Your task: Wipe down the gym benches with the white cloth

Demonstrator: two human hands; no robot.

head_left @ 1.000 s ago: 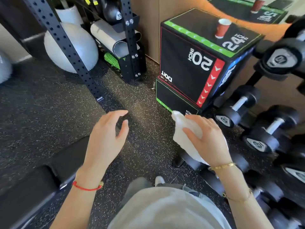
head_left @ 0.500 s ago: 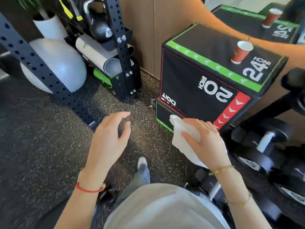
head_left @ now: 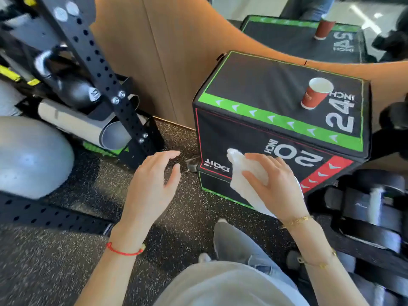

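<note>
While the right hand (head_left: 274,186) grips it, white cloth (head_left: 242,173) crumpled, left hand (head_left: 152,186) spread

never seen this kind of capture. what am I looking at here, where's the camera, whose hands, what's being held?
No robot here: a person wears one wide-angle camera on the head, looking forward and down, so the edges bend. The arms entering from below are the wearer's own.

The right hand grips a crumpled white cloth. The left hand is open, fingers relaxed, holding nothing, above the speckled rubber floor.

Ahead stands a black jump box with green and red trim, marked 20 and 24 inch, with a red paper cup upright on top. A mirror behind repeats both. To the left are a perforated black rack, a rolled mat and a grey exercise ball; dumbbells lie to the right. No bench shows in this frame.
</note>
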